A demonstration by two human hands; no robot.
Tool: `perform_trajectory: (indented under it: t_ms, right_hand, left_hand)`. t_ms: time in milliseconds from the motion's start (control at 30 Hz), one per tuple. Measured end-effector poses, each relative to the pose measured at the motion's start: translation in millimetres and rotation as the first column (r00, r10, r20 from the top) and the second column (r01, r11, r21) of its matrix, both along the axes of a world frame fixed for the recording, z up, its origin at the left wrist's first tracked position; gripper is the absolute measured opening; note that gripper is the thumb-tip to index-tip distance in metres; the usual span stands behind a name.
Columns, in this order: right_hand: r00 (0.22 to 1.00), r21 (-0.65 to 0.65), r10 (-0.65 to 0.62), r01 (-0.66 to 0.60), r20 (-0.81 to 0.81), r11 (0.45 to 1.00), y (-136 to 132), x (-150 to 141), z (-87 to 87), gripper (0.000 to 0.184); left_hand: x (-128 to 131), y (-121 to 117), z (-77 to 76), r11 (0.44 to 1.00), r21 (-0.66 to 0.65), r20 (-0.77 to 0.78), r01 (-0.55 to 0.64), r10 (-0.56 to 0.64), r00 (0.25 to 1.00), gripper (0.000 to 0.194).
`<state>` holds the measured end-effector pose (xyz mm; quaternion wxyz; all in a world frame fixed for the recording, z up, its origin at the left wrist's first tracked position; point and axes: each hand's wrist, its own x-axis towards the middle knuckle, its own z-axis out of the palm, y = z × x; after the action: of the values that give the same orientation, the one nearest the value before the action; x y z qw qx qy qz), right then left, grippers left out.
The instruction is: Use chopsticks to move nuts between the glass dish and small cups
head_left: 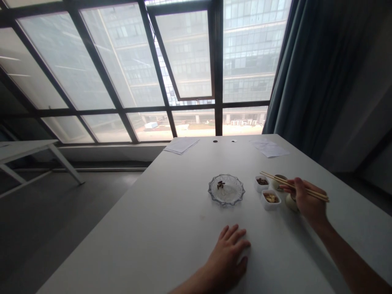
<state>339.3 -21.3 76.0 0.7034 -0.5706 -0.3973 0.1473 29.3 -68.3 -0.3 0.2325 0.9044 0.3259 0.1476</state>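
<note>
Chopsticks [277, 178]: in R hand [303, 200], fingers closed round the shafts, approx. mid-to-rear. Clock centred on R hand, 12 = straight ahead. Tips point to 10, close tog., nothing visible betw. them; tip height above cups can't tell. Prob. light, stiff, wood or bamboo by look; smooth, so small bits may slip. Best hold: rear half, thumb + first fingers, tips free.

Just beside, at 9: white cup w/ pale pieces [271, 205]; just past it, 9–10, white cup w/ dark bits [261, 188]. Both look thin plastic, light, easily tipped; take by outer walls. Round cup [276, 186] at 10, partly behind chopsticks; 2nd round cup [290, 203] tucked by the hand, mostly hidden, contact can't tell.

Further at 9: glass dish [234, 192], scalloped rim, few dark pieces [221, 185] inside; prob. heavier, brittle, hold by rim.

L hand [229, 251] at 8: palm down on white table [147, 241], fingers loosely spread, holding nothing.

Far out: papers [269, 148] at 11, curtain [294, 81] at 12.
</note>
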Motion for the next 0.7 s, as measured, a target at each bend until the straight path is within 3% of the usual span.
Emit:
perform_trajectory:
  t_ms: [133, 333, 500, 700]
  right_hand:
    - [0.992, -0.021, 0.127, -0.127, 0.015, 0.992, 8, -24, -0.1, 0.039]
    - [0.901, -0.145, 0.421, -0.405, 0.103, 0.902, 42, -73, -24.7, 0.043]
    - [0.853, -0.200, 0.501, -0.471, 0.145, 0.859, 64, -92, -36.1, 0.044]
    - [0.825, -0.241, 0.534, -0.488, 0.186, 0.839, 67, -95, -37.5, 0.046]
  left_hand:
    - [0, -1, 0.1, 1.000, 0.010, 0.007, 0.008, -0.008, 1.000, 0.035]
    - [0, -1, -5.2, 1.000, 0.027, 0.007, 0.013, -0.013, 1.000, 0.036]
    - [1, 1, -12.4, 0.999, 0.033, 0.010, 0.027, -0.027, 1.000, 0.038]
    - [1, -1, -11.8, 0.999, 0.022, 0.020, 0.028, -0.028, 0.999, 0.039]
